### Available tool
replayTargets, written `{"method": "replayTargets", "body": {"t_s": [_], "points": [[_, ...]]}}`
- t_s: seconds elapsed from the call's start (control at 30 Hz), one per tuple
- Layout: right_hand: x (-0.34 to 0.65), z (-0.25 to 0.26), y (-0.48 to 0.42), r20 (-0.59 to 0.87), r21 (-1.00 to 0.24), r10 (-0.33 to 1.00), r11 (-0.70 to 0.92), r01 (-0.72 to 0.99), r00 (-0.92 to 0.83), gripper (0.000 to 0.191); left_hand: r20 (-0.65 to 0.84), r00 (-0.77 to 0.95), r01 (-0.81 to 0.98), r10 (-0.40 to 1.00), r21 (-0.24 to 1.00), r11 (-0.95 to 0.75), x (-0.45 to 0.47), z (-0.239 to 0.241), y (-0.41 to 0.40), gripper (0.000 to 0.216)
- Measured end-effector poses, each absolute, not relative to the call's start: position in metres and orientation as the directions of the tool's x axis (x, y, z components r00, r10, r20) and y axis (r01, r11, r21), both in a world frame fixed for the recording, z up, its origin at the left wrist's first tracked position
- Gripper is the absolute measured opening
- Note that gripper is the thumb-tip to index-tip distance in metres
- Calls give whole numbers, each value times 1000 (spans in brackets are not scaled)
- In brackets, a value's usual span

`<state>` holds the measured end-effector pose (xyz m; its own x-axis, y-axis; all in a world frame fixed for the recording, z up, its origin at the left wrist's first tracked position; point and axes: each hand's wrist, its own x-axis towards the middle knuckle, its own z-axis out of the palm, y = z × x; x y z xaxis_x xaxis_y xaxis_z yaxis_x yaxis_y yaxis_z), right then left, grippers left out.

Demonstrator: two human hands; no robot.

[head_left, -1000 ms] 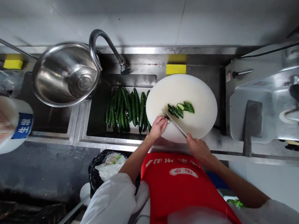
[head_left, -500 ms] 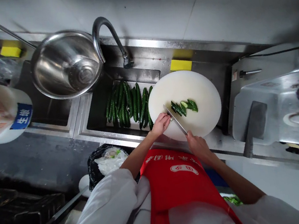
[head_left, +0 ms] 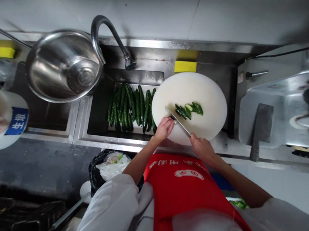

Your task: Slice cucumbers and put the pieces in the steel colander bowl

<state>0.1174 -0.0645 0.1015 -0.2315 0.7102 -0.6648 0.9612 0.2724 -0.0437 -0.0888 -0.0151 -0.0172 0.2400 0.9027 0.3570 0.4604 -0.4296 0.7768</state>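
Only the view shifts a little since the earlier frame. The right hand [head_left: 202, 147] grips the knife [head_left: 182, 126], and the left hand [head_left: 165, 128], narrow, holds a mostly hidden cucumber piece [head_left: 174, 121] at the near-left side of the white board [head_left: 211, 100]. Cut slices [head_left: 197, 108] lie right of the knife.

The left hand [head_left: 164, 128] mostly hides what seems a cucumber [head_left: 175, 122].
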Motion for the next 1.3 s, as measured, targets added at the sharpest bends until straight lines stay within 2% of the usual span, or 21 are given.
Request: {"method": "replayTargets", "body": {"t_s": [0.23, 0.43, 0.9, 1.1, 1.3], "points": [[117, 110, -63, -660, -18, 716, 290, 957, -229, 27, 385, 264, 447, 885, 764, -465, -88, -19, -13, 19], [117, 112, -57, -650, -66, 713, 291, 954, -263, 27, 371, 262, 458, 891, 765, -453, -88, -20, -14, 22], [119, 114, -53, -657, -76, 710, 270, 960, -251, 26, 406, 259, 476, 877, 736, -481, -88, -19, -14, 20], [106, 102, -47, -659, -78, 712, 256, 963, -243, 27, 365, 274, 493, 890, 741, -456, -95, -18, -14, 22], [121, 119, -50, -662, -72, 703, 285, 956, -259, 26, 335, 318, 484, 887, 747, -456, -95, -23, -12, 24]]}}
